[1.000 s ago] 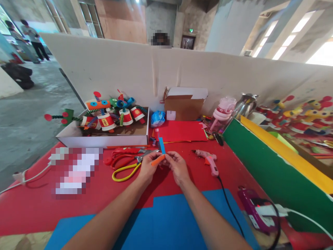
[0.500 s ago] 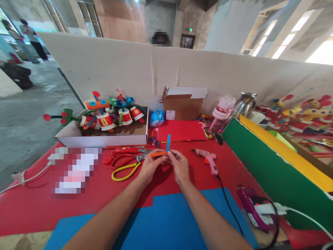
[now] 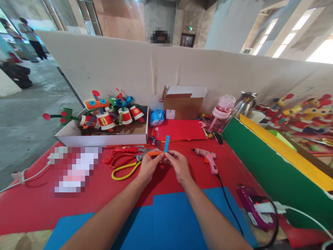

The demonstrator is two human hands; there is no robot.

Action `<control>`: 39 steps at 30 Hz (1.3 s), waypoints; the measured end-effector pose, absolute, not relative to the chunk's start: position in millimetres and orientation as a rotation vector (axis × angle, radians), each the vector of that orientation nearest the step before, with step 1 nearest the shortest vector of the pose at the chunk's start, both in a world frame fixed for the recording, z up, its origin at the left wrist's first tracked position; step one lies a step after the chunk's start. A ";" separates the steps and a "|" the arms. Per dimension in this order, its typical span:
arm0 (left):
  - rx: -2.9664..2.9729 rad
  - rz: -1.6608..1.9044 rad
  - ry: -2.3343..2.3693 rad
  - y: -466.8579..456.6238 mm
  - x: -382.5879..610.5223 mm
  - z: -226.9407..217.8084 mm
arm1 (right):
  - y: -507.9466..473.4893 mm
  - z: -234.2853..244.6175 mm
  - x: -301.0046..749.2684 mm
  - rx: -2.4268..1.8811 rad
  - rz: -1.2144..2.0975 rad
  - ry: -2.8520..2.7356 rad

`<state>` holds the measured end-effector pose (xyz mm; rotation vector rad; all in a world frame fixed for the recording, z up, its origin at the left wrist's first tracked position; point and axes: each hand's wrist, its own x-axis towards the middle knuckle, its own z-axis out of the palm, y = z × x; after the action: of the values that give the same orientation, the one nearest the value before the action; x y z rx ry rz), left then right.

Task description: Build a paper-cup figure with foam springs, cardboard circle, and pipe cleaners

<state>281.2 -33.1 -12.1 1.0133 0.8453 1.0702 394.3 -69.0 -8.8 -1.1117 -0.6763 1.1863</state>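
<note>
Over the red tabletop, my left hand [image 3: 150, 164] pinches an orange paper strip [image 3: 154, 153] that points left. My right hand [image 3: 178, 164] pinches the lower end of a blue paper strip [image 3: 167, 143], which stands up with a slight tilt. The two strips meet at my fingertips, where the joint is hidden by the fingers. Left of my left hand lie scissors with yellow handles [image 3: 126, 172] and a red-handled tool [image 3: 121, 158]. A pink hot glue gun [image 3: 207, 158] rests to the right of my right hand.
A white box [image 3: 104, 141] at the back left holds several paper-cup figures [image 3: 106, 120]. Red paper [image 3: 179, 129], a pink bottle [image 3: 220, 113] and a green board [image 3: 265, 166] stand around. Blue sheets [image 3: 177, 218] lie under my forearms; a purple power bank [image 3: 253, 208] sits right.
Both hands have shifted slightly left with the strips. The blue strip leans a little more to the right at its top, and less of the orange strip shows.
</note>
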 end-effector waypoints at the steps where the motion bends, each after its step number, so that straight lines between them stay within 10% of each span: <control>1: 1.017 1.076 0.846 -33.3 281.4 -11.8 | -69.2 -9.0 394.1 -1.125 1.176 -0.695; 39: 1.000 1.032 0.847 -31.6 280.4 -14.3 | -67.7 -11.2 391.3 -1.104 1.150 -0.527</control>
<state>280.4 -31.6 -14.3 0.9996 0.8471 1.0318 391.3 -67.7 -11.2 -1.1040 -0.5267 1.1498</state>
